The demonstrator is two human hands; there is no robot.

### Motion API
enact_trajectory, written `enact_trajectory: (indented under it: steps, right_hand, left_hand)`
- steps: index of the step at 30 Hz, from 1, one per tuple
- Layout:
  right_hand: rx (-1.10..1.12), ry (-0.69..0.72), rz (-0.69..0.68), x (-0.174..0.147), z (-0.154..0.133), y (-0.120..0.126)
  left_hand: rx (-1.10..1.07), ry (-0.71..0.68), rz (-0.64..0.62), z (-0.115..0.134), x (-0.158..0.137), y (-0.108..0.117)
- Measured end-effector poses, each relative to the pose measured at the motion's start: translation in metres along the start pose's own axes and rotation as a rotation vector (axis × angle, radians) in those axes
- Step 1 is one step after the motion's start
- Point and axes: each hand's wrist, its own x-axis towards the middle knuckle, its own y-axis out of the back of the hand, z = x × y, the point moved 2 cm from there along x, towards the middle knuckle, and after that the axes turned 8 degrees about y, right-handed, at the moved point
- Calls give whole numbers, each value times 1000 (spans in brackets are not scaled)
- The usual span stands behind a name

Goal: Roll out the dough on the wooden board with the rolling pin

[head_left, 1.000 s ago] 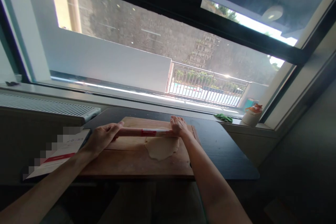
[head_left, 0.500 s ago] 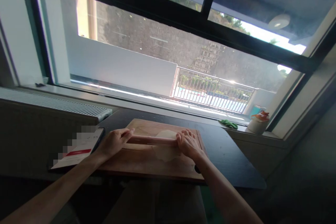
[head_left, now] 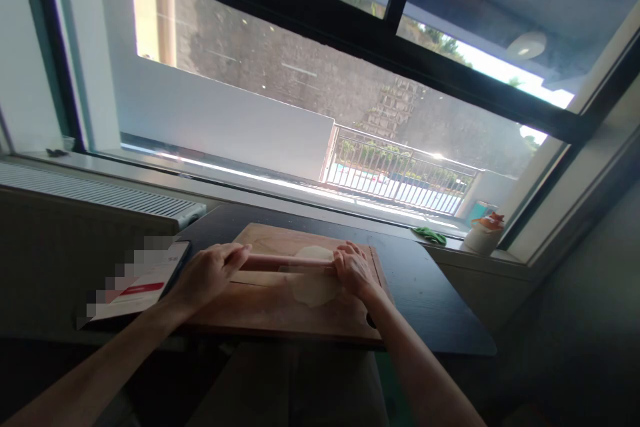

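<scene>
A wooden rolling pin (head_left: 285, 263) lies crosswise over a flat, pale sheet of dough (head_left: 315, 290). My left hand (head_left: 213, 270) is closed around the pin's left end, thumb along the top. On the right end, my right hand (head_left: 353, 268) is wrapped over it with bent fingers. Part of the dough shows beyond the pin and a larger part on the near side. Both rest on a wooden board (head_left: 280, 313), which has a dark hole near its right front corner, partly behind my right wrist.
The board sits on a dark table (head_left: 435, 307) by a window. A tablet-like screen (head_left: 150, 280), partly blurred out, stands at the left. A radiator (head_left: 100, 193) runs along the wall. On the sill are a green cloth (head_left: 429, 235) and a white pot (head_left: 483, 237).
The view has shifted slightly, so the whole scene sits a little further left. Both hands keep their hold on the rolling pin, which has hardly moved over the dough.
</scene>
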Motion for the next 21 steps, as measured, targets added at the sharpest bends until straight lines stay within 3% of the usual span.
enact_trajectory:
  steps: [3,6,13,16,18,21]
  right_hand:
    - [-3,14,52,-31,-5,-1]
    - [-8,-6,53,-29,-2,-4]
    - [-14,-95,5,59,13,-11]
    - [-16,-118,3,78,14,-12]
    - [-10,-101,6,71,12,-10]
    - [11,-46,19,35,8,-8]
  left_hand:
    - [9,-44,14,0,-7,1]
    - [52,-17,-3,0,-10,1]
    - [85,101,-73,10,-11,9]
    - [117,207,-108,19,-10,13]
    - [117,228,-128,23,-10,14]
    - [56,182,-116,23,-12,13]
